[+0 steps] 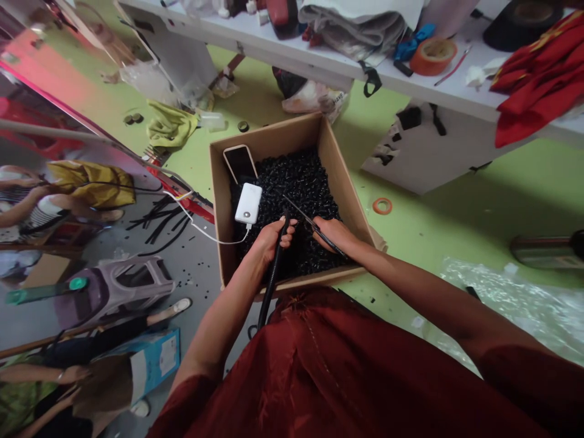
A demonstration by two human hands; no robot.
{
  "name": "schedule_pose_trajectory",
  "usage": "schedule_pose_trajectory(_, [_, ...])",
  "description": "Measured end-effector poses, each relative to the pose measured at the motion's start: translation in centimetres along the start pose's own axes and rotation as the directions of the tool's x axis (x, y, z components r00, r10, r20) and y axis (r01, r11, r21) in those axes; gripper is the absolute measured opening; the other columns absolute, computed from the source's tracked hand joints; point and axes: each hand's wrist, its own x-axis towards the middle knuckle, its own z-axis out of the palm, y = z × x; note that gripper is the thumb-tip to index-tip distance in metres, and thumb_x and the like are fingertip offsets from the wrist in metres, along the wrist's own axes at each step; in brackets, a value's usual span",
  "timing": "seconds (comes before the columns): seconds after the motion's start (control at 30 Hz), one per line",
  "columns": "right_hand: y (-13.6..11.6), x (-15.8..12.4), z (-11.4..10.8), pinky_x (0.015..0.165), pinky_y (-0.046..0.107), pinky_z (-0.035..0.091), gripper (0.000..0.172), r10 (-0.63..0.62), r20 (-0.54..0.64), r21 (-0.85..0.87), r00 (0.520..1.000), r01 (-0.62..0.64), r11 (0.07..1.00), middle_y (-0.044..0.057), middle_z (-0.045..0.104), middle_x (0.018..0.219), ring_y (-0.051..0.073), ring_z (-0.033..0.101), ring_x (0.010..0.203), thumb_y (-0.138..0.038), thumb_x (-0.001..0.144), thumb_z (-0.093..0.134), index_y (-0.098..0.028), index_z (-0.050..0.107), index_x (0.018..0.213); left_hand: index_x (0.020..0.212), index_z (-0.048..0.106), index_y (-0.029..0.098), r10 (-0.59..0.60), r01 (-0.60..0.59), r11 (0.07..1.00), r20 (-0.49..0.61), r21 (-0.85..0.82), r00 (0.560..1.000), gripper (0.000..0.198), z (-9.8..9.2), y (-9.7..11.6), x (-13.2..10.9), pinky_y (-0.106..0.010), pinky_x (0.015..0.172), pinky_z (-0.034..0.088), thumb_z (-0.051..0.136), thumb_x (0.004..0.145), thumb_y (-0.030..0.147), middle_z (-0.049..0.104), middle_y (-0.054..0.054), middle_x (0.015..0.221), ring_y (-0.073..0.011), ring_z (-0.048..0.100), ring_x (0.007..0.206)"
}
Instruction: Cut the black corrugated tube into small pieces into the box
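Observation:
My left hand (272,236) is closed around a black ribbed tube (271,283) that runs down toward my lap, its upper end among my fingers. In my right hand (334,232) is a pair of scissors (297,208), blades pointing up and left, close to the tube's end. Both hands are over a cardboard box (349,182) holding a heap of small black pieces (292,173). On the heap's left side lies a white power bank (247,210) with a white cable plugged in. A phone (241,163) leans in the box's far left corner.
Beyond the box stands a white table (319,64) with cloth and an orange tape roll (433,56). Another orange tape roll (382,205) lies on the green floor. To the left are a grey plastic stool (137,283), black tube lengths (159,216) and other people seated.

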Motion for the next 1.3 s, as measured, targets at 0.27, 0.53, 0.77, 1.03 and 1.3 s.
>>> schedule_pose_trajectory(0.27, [0.8, 0.3, -0.4, 0.066, 0.026, 0.039, 0.029, 0.082, -0.125, 0.062, 0.989, -0.075, 0.995, 0.01, 0.071, 0.087, 0.023, 0.066, 0.079, -0.032, 0.089, 0.04, -0.019, 0.058, 0.108, 0.096, 0.056, 0.01, 0.128, -0.128, 0.991, -0.009, -0.031, 0.992, 0.024, -0.2, 0.5, -0.8, -0.012, 0.034, 0.025, 0.041, 0.094, 0.028, 0.047, 0.001, 0.062, -0.0023, 0.036, 0.04])
schedule_pose_trajectory(0.53, [1.3, 0.3, -0.4, 0.066, 0.025, 0.042, 0.02, 0.049, -0.165, 0.281, 0.985, -0.001, 0.96, 0.007, 0.068, 0.079, 0.019, 0.065, 0.073, -0.03, 0.085, 0.046, -0.019, 0.058, 0.097, 0.091, 0.056, 0.014, 0.321, -0.32, 0.947, -0.038, 0.038, 0.946, 0.026, 1.4, -0.5, -4.9, -0.013, 0.038, 0.028, 0.069, 0.076, 0.031, 0.054, 0.001, 0.07, -0.0025, 0.042, 0.045])
schedule_pose_trajectory(0.77, [0.1, -1.0, -1.4, 0.052, 0.021, 0.044, 0.024, -0.064, -0.048, 0.938, 0.997, 0.067, 0.339, -0.005, 0.053, 0.064, 0.011, 0.055, 0.055, -0.034, 0.077, 0.057, -0.02, 0.047, 0.095, 0.083, 0.06, 0.013, 0.41, -0.404, 0.871, 0.04, 0.28, 0.911, 0.029, 3.1, -3.7, -7.9, -0.018, 0.045, 0.034, 0.072, 0.071, 0.037, 0.053, 0.002, 0.065, -0.0047, 0.045, 0.049])
schedule_pose_trajectory(1.03, [-2.7, -5.2, -1.5, 0.062, 0.026, 0.049, 0.035, -0.294, -0.048, 0.995, 0.955, 0.021, -0.096, -0.001, 0.06, 0.081, 0.012, 0.058, 0.065, -0.027, 0.073, 0.063, -0.022, 0.048, 0.104, 0.079, 0.063, 0.012, 0.387, -0.406, 0.783, 0.142, 0.472, 0.911, 0.033, 3.8, -5.5, -10.2, -0.021, 0.048, 0.03, 0.06, 0.079, 0.045, 0.049, 0.003, 0.059, -0.0053, 0.042, 0.048])
schedule_pose_trajectory(1.3, [-2.4, -5.7, -1.1, 0.064, 0.027, 0.049, 0.043, -0.222, -0.116, 0.976, 0.968, 0.07, -0.205, -0.002, 0.058, 0.085, 0.01, 0.057, 0.064, -0.024, 0.068, 0.07, -0.023, 0.049, 0.105, 0.094, 0.063, 0.011, 0.211, -0.261, 0.899, 0.177, 0.352, 0.961, 0.046, 2.9, -5.4, -9.7, -0.019, 0.044, 0.022, 0.064, 0.074, 0.052, 0.039, 0.006, 0.057, -0.0033, 0.033, 0.045])
